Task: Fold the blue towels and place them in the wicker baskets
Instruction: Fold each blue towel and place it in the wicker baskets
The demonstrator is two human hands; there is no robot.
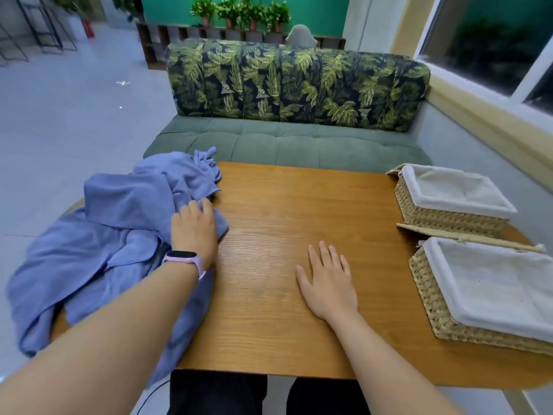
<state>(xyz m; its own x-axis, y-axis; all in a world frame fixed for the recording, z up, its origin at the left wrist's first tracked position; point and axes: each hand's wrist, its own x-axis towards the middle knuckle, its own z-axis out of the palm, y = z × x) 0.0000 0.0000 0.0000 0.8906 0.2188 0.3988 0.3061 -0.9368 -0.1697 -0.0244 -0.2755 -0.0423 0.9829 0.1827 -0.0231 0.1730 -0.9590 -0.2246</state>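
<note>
The left hand (194,226) is laid on the near edge of the heap of blue towels (119,235), its fingers curled over a fold of the cloth, so the grip is taken on the towels. A pink wristband (187,259) is worn on that wrist. The right hand (327,283) is spread flat on the bare wood of the worktop (269,310), fingers straight and slightly apart; nothing is held in it.

The towels are piled crumpled and unfolded on the left part of the worktop, and part of the heap is draped over its left edge. At the right side of the worktop two wicker baskets are set, one behind the other and close together: the far basket (443,217) and the near basket (434,310). Each is lined with white cloth, and no towel is seen in either. Both are well apart from the towels.

Beyond the worktop a green sofa (284,145) with a leaf-patterned backrest is seen, and potted plants (239,13) are lined up behind it.
</note>
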